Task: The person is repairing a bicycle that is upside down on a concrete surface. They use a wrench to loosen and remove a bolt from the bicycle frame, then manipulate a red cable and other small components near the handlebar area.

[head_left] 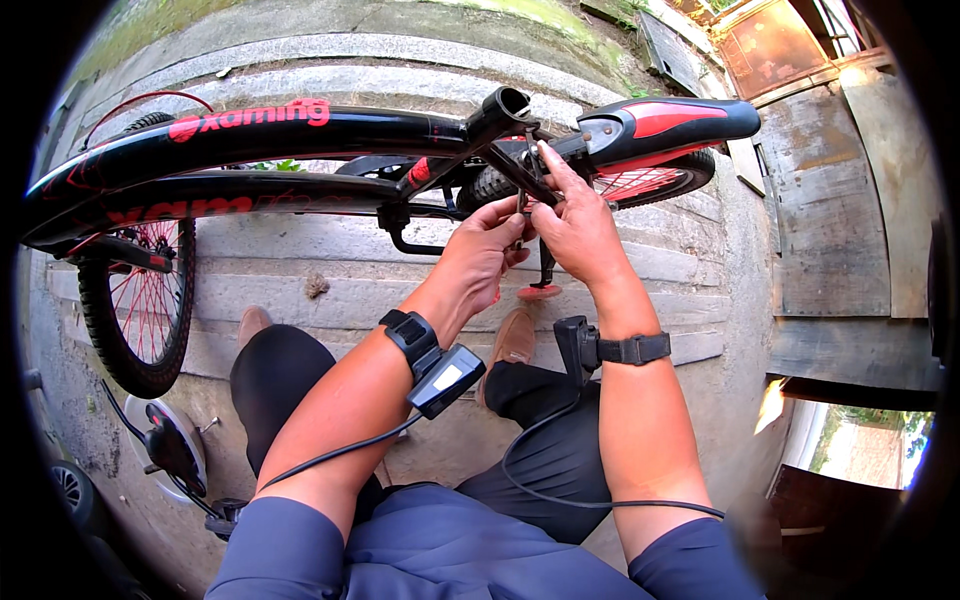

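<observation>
A black-and-red bicycle frame [300, 135] lies across the upper view, with an open seat tube [505, 112] and a long black-and-red seat or guard [670, 130] beside it. Below the tube, my left hand [485, 245] has its fingers closed on a small metal part [522, 195], partly hidden by them. My right hand [575, 220] is closed against the same spot, index finger extended up along the frame, thumb near my left fingers; what it grips is unclear. A red pedal [540, 291] hangs below both hands.
A spoked wheel [140, 330] is at left, above handlebar parts [160, 440] and a white bucket [195, 445]. Stone steps [650, 260] run under the bicycle. Worn boards [820, 210] line the right side. Wrist devices with cables are strapped to both my forearms.
</observation>
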`<move>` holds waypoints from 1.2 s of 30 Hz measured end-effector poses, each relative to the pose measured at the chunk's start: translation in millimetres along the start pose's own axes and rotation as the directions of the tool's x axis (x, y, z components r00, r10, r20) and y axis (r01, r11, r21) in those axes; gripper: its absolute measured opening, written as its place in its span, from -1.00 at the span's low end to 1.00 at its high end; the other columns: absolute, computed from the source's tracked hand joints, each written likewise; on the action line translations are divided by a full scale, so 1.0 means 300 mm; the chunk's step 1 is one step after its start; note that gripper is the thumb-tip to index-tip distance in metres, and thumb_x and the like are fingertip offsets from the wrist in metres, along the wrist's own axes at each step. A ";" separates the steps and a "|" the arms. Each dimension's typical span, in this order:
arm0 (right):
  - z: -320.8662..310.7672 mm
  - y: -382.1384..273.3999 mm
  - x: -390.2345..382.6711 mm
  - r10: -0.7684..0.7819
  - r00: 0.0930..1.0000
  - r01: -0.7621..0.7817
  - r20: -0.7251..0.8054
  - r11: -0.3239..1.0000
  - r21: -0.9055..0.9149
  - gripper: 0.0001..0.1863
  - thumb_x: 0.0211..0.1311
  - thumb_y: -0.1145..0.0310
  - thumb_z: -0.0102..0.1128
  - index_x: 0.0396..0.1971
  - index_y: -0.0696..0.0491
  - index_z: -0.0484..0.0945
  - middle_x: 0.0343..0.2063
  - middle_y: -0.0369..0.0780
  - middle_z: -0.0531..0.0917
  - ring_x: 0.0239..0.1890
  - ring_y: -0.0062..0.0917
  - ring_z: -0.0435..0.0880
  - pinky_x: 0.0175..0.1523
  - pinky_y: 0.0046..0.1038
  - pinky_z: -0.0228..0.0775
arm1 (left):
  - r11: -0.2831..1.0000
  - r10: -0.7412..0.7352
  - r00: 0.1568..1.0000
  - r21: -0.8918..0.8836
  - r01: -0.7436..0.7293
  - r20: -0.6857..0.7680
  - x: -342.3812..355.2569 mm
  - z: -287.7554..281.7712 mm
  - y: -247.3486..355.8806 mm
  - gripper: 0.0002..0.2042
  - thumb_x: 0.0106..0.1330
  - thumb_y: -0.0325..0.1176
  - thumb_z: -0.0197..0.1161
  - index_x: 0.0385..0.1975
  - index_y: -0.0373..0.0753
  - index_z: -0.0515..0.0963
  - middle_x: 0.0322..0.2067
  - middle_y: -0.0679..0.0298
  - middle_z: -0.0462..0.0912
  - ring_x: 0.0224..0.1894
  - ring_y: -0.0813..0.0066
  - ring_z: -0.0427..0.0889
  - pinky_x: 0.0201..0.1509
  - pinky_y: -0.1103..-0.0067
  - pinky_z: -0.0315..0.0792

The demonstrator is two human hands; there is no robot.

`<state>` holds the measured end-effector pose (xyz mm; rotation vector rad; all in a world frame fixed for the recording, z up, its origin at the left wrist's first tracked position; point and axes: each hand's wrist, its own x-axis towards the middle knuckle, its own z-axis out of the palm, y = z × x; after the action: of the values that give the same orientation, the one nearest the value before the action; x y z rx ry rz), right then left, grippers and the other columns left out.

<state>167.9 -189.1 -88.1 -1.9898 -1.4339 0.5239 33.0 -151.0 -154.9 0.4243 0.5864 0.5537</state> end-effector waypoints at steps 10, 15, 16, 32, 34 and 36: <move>-0.007 -0.010 -0.002 -0.012 1.000 0.012 -0.007 1.000 -0.022 -0.29 0.10 0.45 0.11 0.36 -0.08 0.37 -0.05 0.06 0.64 0.00 -0.02 0.64 0.14 -0.21 0.47 | 1.000 0.011 1.000 0.009 -0.011 -0.007 0.042 0.018 -0.024 -0.69 0.41 -0.35 0.29 0.11 -0.16 0.50 -0.12 0.38 0.65 -0.10 0.60 0.65 -0.05 0.54 0.56; -0.012 -0.010 -0.002 -0.031 0.999 0.031 -0.007 0.998 -0.061 -0.28 0.08 0.45 0.10 0.36 -0.08 0.36 -0.03 0.06 0.63 0.01 -0.03 0.62 0.15 -0.21 0.46 | 1.000 0.023 1.000 0.006 -0.023 -0.016 0.051 0.035 -0.021 -0.74 0.39 -0.36 0.30 0.03 -0.18 0.50 -0.12 0.37 0.64 -0.10 0.59 0.65 -0.10 0.58 0.58; -0.014 -0.012 -0.003 -0.035 0.999 0.035 -0.007 0.997 -0.070 -0.28 0.08 0.46 0.10 0.36 -0.08 0.37 -0.03 0.05 0.63 0.01 -0.03 0.62 0.15 -0.21 0.46 | 1.000 0.023 1.000 0.010 -0.023 -0.017 0.052 0.037 -0.020 -0.74 0.39 -0.37 0.30 0.02 -0.18 0.50 -0.12 0.37 0.64 -0.10 0.59 0.65 -0.10 0.58 0.58; -0.018 -0.013 0.000 -0.044 0.999 0.043 -0.027 0.997 -0.057 -0.34 0.12 0.43 0.10 0.33 -0.12 0.42 -0.14 -0.05 0.65 -0.10 -0.10 0.66 0.05 -0.23 0.49 | 0.985 0.064 0.998 0.159 -0.061 -0.014 0.006 0.037 0.011 -0.67 0.41 -0.35 0.29 0.11 -0.25 0.47 -0.13 0.31 0.63 -0.14 0.56 0.64 -0.11 0.51 0.65; -0.019 -0.005 -0.001 -0.048 0.998 0.047 -0.027 0.998 -0.038 -0.35 0.13 0.42 0.10 0.32 -0.12 0.43 -0.15 -0.05 0.65 -0.11 -0.11 0.66 0.05 -0.24 0.49 | 0.980 0.061 0.998 0.192 -0.058 -0.012 -0.005 0.043 0.024 -0.67 0.42 -0.35 0.27 0.12 -0.25 0.47 -0.14 0.31 0.62 -0.15 0.57 0.64 -0.13 0.51 0.65; -0.026 -0.010 -0.005 -0.049 0.998 0.047 -0.027 0.998 -0.047 -0.35 0.14 0.42 0.09 0.32 -0.13 0.43 -0.16 -0.05 0.65 -0.11 -0.12 0.66 0.05 -0.25 0.49 | 0.974 0.058 0.998 0.221 -0.057 -0.001 -0.014 0.048 0.031 -0.68 0.44 -0.34 0.25 0.13 -0.26 0.47 -0.14 0.31 0.62 -0.15 0.57 0.63 -0.14 0.51 0.65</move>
<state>170.3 -192.0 -80.3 -1.9856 -1.4850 0.4438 35.4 -149.4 -137.5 0.6516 0.6477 0.5475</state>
